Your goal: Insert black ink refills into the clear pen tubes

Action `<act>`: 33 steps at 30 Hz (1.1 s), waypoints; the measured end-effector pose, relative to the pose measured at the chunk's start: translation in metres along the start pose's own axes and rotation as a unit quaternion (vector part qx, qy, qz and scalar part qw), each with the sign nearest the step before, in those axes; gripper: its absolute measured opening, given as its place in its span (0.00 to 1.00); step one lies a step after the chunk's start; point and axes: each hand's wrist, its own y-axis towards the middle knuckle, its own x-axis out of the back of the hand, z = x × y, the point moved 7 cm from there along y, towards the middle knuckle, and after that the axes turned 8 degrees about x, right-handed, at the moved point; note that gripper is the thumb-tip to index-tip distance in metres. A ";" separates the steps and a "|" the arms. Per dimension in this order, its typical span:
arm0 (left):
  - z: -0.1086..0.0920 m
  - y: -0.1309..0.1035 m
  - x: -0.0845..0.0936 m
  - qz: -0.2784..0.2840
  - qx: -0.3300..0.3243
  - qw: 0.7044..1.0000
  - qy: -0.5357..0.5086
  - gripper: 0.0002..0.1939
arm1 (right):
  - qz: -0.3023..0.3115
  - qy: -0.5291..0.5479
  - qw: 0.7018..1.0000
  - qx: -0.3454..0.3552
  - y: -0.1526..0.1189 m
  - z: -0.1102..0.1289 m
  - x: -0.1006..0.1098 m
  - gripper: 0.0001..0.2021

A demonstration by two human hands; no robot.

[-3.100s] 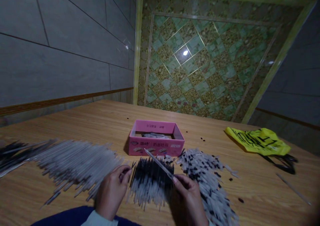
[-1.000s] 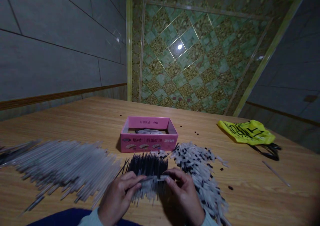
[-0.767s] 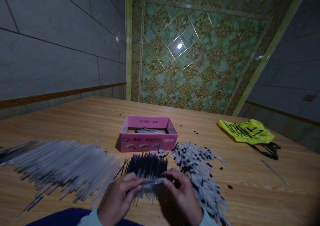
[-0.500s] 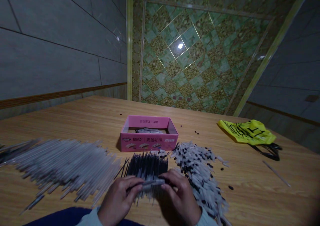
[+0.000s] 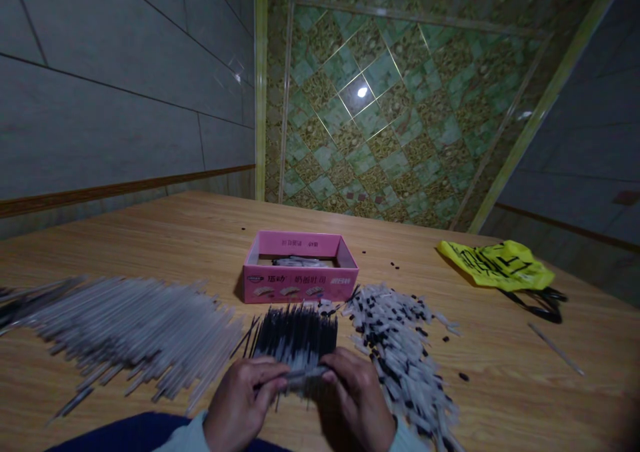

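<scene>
My left hand (image 5: 253,397) and my right hand (image 5: 356,391) face each other low in the middle, fingers pinched. Between them they hold a thin clear pen (image 5: 305,373) level, dark inside; fingertips cover both its ends. Just behind it lies a bundle of black pen refills (image 5: 295,329) with pale lower parts. To the left spreads a wide layer of clear pen barrels (image 5: 135,329). A heap of clear pen caps (image 5: 400,359), mixed with small black plugs, lies beside my right hand.
Beyond the refills stands an open pink box (image 5: 300,287) with several pens (image 5: 299,261) inside. A yellow bag (image 5: 495,264) with black handles lies on the wooden table (image 5: 200,222) at right, near a single thin stick (image 5: 556,349). Small black plugs are scattered about. Tiled walls stand behind.
Both hands have dropped slightly toward me with the pen still between them. The right fingers have closed in over its right end, which showed more before.
</scene>
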 end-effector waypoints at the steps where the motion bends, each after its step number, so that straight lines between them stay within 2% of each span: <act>1: 0.000 -0.001 0.001 -0.005 -0.003 1.000 0.005 0.13 | 0.000 0.003 1.000 -0.007 0.000 0.000 0.000 0.18; 6: -0.003 -0.003 0.001 -0.005 -0.010 0.999 0.050 0.14 | -0.009 0.012 0.998 -0.054 0.001 -0.001 -0.002 0.18; 10: 0.002 0.002 0.001 -0.012 0.005 0.996 0.091 0.14 | -0.037 0.068 0.991 -0.106 0.002 -0.007 -0.004 0.15; 13: 0.011 0.008 0.021 -0.098 0.009 0.988 0.115 0.16 | -0.090 0.121 0.980 -0.133 0.012 -0.018 0.008 0.13; 14: 0.016 0.009 0.031 -0.140 0.013 0.981 0.132 0.19 | -0.120 0.129 0.974 -0.139 0.018 -0.023 0.016 0.13; 16: 0.029 0.008 0.053 -0.218 0.061 0.957 0.180 0.19 | -0.201 0.113 0.961 -0.152 0.034 -0.038 0.038 0.15; 19: 0.049 0.005 0.069 -0.224 0.151 0.919 0.286 0.18 | -0.245 0.020 0.961 -0.129 0.072 -0.055 0.062 0.19; 22: 0.059 0.002 0.070 -0.192 0.206 0.884 0.373 0.14 | -0.239 -0.031 0.963 -0.117 0.109 -0.072 0.066 0.16; 25: 0.065 -0.001 0.069 -0.171 0.247 0.864 0.405 0.14 | -0.209 -0.088 0.967 -0.115 0.134 -0.081 0.054 0.13; 30: 0.068 0.000 0.067 -0.167 0.264 0.860 0.404 0.14 | -0.142 -0.150 0.971 -0.120 0.151 -0.077 0.030 0.09; 33: 0.066 0.000 0.067 -0.171 0.260 0.859 0.408 0.16 | -0.118 -0.164 0.973 -0.112 0.153 -0.070 0.026 0.08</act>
